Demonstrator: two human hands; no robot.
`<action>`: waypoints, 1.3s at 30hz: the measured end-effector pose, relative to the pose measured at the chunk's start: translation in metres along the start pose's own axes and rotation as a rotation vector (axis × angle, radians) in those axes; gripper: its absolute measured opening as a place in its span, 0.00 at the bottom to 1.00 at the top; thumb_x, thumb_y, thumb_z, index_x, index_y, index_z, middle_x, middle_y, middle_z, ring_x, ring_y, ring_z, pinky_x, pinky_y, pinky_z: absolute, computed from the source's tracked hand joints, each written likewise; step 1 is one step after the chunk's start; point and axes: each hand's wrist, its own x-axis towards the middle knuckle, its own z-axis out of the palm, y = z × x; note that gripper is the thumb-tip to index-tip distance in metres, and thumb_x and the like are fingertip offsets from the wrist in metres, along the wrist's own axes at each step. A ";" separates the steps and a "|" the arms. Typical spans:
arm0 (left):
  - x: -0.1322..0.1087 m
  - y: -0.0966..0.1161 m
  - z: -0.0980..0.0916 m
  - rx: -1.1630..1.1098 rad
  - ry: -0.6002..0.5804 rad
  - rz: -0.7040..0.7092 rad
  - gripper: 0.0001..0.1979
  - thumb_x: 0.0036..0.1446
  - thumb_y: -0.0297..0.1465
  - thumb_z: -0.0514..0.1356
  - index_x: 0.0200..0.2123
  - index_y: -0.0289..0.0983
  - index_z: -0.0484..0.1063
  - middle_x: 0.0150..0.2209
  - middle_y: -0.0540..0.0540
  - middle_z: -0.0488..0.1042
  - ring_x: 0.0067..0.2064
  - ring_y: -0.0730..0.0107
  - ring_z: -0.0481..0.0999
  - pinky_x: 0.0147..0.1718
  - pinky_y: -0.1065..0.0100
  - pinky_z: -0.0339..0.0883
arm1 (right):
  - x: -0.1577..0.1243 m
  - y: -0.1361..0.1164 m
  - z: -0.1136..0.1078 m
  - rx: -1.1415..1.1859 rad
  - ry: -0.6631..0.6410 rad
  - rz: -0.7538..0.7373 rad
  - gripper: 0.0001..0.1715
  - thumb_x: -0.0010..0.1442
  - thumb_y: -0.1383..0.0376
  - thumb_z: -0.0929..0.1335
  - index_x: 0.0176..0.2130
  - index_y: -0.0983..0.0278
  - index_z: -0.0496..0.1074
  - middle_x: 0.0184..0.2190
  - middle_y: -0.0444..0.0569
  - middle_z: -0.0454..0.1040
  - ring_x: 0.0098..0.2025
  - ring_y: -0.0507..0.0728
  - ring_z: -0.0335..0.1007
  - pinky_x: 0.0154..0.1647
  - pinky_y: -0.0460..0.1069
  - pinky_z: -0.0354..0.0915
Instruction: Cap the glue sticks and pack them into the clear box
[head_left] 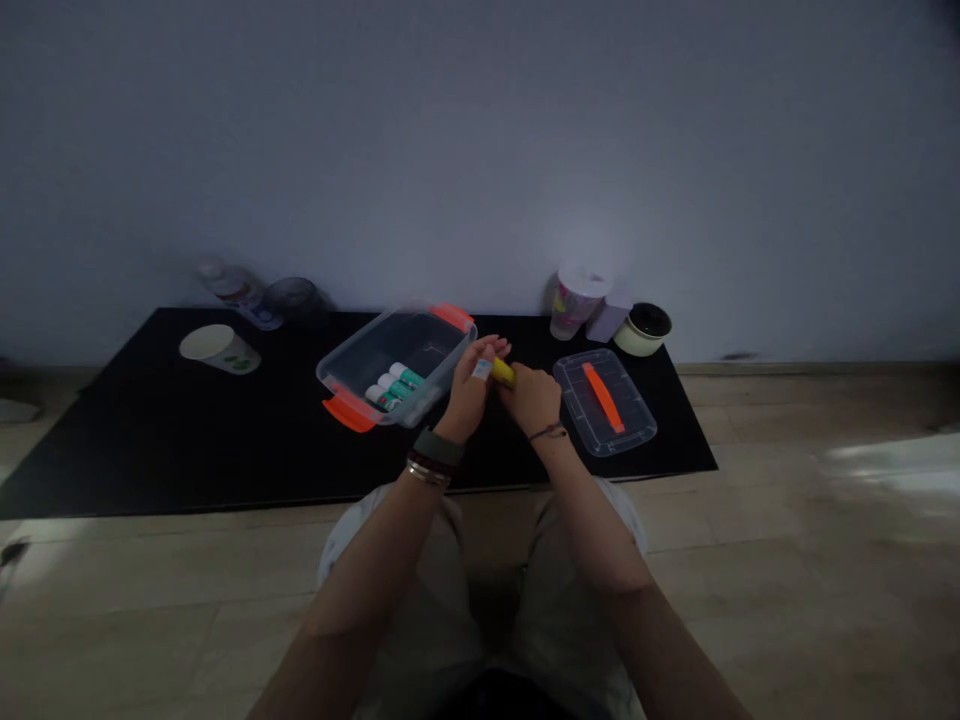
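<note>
My right hand [534, 398] is closed round a small yellow cylinder [503, 373], whose far end is hidden in the fist. My left hand [471, 388] meets it from the other side, its thumb against the cylinder and its fingertips curved beyond. A white patch with blue marks [482, 369] shows by the left thumb; whether it belongs to the cylinder I cannot tell. Just left of my hands stands an uncovered clear plastic box [360, 350] with orange clips. Several white-capped tubes with teal labels [395, 387] lie inside it.
Right of my hands lies the clear lid [637, 425] with an orange handle [604, 398]. Behind it stand a patterned cup [576, 300], a pale box [609, 318] and a cream pot [637, 340]. A paper cup [225, 350], bottle [240, 293] and dark container [294, 300] stand left.
</note>
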 end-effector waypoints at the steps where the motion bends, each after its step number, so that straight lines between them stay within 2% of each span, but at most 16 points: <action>1: -0.001 0.000 0.000 0.026 -0.005 -0.001 0.26 0.60 0.50 0.60 0.52 0.37 0.71 0.55 0.36 0.76 0.59 0.54 0.75 0.59 0.54 0.67 | 0.001 0.001 -0.001 0.011 0.011 0.039 0.20 0.68 0.53 0.63 0.47 0.63 0.75 0.41 0.61 0.80 0.43 0.65 0.79 0.42 0.53 0.69; 5: -0.004 -0.003 0.002 0.099 -0.055 0.007 0.28 0.53 0.49 0.67 0.50 0.35 0.73 0.50 0.36 0.80 0.54 0.53 0.78 0.57 0.54 0.69 | 0.004 0.006 0.001 0.048 0.034 0.117 0.24 0.68 0.48 0.63 0.47 0.63 0.75 0.41 0.61 0.79 0.43 0.65 0.78 0.42 0.54 0.69; 11: 0.000 -0.003 -0.001 0.066 -0.084 -0.041 0.30 0.49 0.51 0.69 0.47 0.34 0.75 0.46 0.37 0.82 0.53 0.52 0.79 0.56 0.53 0.70 | 0.006 0.008 0.005 0.156 0.002 0.059 0.25 0.67 0.49 0.64 0.47 0.65 0.76 0.41 0.62 0.79 0.44 0.65 0.78 0.42 0.52 0.67; 14: 0.002 0.000 -0.006 0.060 -0.104 -0.071 0.30 0.47 0.50 0.71 0.45 0.34 0.75 0.42 0.39 0.83 0.51 0.53 0.80 0.56 0.52 0.70 | 0.009 0.011 0.007 0.274 -0.045 0.009 0.20 0.65 0.52 0.66 0.42 0.66 0.77 0.39 0.60 0.80 0.42 0.63 0.78 0.40 0.50 0.66; 16: 0.003 0.000 -0.009 0.063 -0.109 -0.098 0.28 0.47 0.48 0.72 0.44 0.34 0.76 0.41 0.40 0.83 0.50 0.54 0.81 0.56 0.52 0.70 | 0.013 0.014 0.010 0.400 -0.071 -0.007 0.16 0.62 0.55 0.69 0.35 0.65 0.76 0.33 0.55 0.79 0.38 0.61 0.77 0.36 0.48 0.64; 18: 0.003 -0.001 -0.011 0.058 -0.116 -0.122 0.28 0.46 0.47 0.72 0.44 0.34 0.76 0.41 0.40 0.83 0.49 0.54 0.81 0.56 0.52 0.70 | 0.016 0.017 0.014 0.601 -0.156 -0.003 0.15 0.60 0.57 0.70 0.27 0.64 0.71 0.23 0.48 0.73 0.29 0.56 0.73 0.29 0.46 0.61; 21: 0.004 -0.001 -0.012 0.030 -0.144 -0.141 0.27 0.47 0.46 0.72 0.44 0.34 0.76 0.42 0.39 0.83 0.51 0.52 0.80 0.55 0.52 0.71 | 0.017 0.019 0.019 1.024 -0.409 0.018 0.18 0.61 0.63 0.67 0.22 0.61 0.61 0.12 0.38 0.58 0.15 0.49 0.57 0.18 0.44 0.53; 25: 0.005 0.006 -0.015 0.028 -0.220 -0.140 0.27 0.47 0.46 0.72 0.44 0.34 0.76 0.42 0.38 0.82 0.52 0.51 0.80 0.54 0.54 0.71 | 0.014 0.017 0.020 1.449 -0.731 0.026 0.17 0.57 0.63 0.67 0.24 0.59 0.55 0.10 0.31 0.50 0.11 0.46 0.44 0.12 0.42 0.44; 27: 0.004 0.012 -0.016 0.081 -0.242 -0.097 0.26 0.50 0.47 0.70 0.45 0.34 0.76 0.42 0.38 0.82 0.51 0.53 0.80 0.52 0.55 0.72 | 0.013 0.014 0.020 1.540 -0.823 0.003 0.18 0.55 0.61 0.69 0.25 0.59 0.55 0.10 0.30 0.48 0.10 0.45 0.41 0.11 0.41 0.41; 29: 0.001 0.020 -0.020 0.226 -0.222 0.003 0.24 0.57 0.48 0.65 0.46 0.34 0.76 0.43 0.38 0.82 0.49 0.55 0.81 0.51 0.56 0.73 | 0.013 0.011 0.021 1.589 -0.857 -0.038 0.20 0.54 0.59 0.72 0.26 0.59 0.56 0.10 0.29 0.49 0.10 0.45 0.42 0.11 0.41 0.41; 31: -0.003 0.028 -0.026 0.473 -0.147 0.164 0.21 0.65 0.45 0.56 0.47 0.34 0.76 0.47 0.38 0.81 0.50 0.57 0.80 0.52 0.56 0.71 | 0.016 0.010 0.022 1.634 -0.825 -0.074 0.25 0.52 0.56 0.74 0.25 0.59 0.55 0.10 0.30 0.50 0.11 0.45 0.45 0.11 0.41 0.43; 34: -0.009 0.039 -0.038 0.955 0.018 0.369 0.19 0.68 0.38 0.50 0.52 0.35 0.74 0.55 0.37 0.76 0.58 0.56 0.74 0.60 0.54 0.64 | 0.023 0.015 0.023 1.759 -0.596 -0.025 0.30 0.51 0.49 0.76 0.25 0.60 0.55 0.12 0.32 0.53 0.13 0.45 0.50 0.14 0.41 0.48; 36: -0.013 0.043 -0.045 1.261 0.107 0.335 0.20 0.65 0.35 0.53 0.57 0.34 0.71 0.59 0.35 0.72 0.62 0.52 0.69 0.62 0.53 0.60 | 0.030 0.023 0.022 1.840 -0.413 0.070 0.30 0.54 0.42 0.72 0.27 0.60 0.59 0.14 0.33 0.56 0.14 0.46 0.54 0.16 0.42 0.52; 39: -0.016 0.043 -0.050 1.568 0.131 0.049 0.24 0.63 0.37 0.57 0.59 0.33 0.69 0.56 0.31 0.74 0.57 0.45 0.73 0.54 0.51 0.65 | 0.039 0.033 0.023 1.886 -0.198 0.175 0.30 0.59 0.36 0.65 0.35 0.60 0.64 0.18 0.36 0.64 0.17 0.48 0.60 0.20 0.44 0.59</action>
